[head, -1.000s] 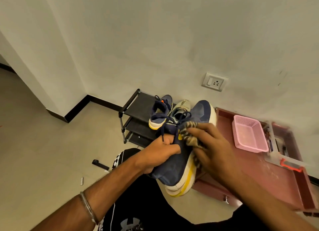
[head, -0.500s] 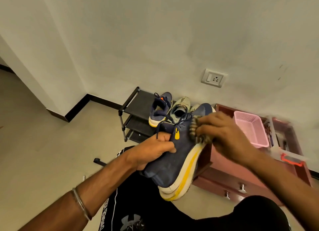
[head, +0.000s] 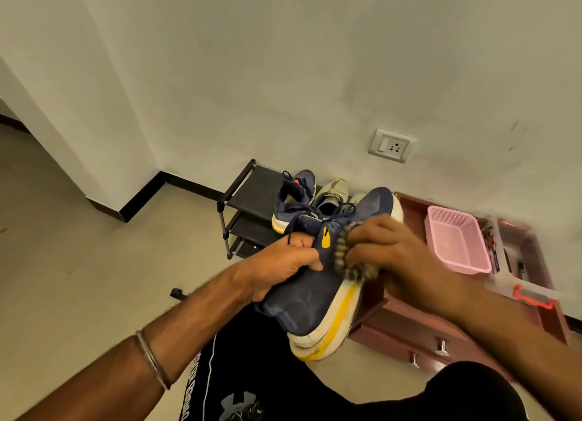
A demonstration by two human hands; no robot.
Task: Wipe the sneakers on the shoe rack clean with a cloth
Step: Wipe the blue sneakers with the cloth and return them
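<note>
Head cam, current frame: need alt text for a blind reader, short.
A person's left hand grips a navy sneaker with a yellow-striped sole while the right hand presses a striped cloth against its side. Behind, a black shoe rack holds another navy sneaker and a beige shoe; a pink basket sits to the right.

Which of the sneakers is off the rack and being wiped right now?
The navy sneaker with the yellow-striped sole, gripped by the left hand. The other navy sneaker and the beige one sit on the rack.
</note>
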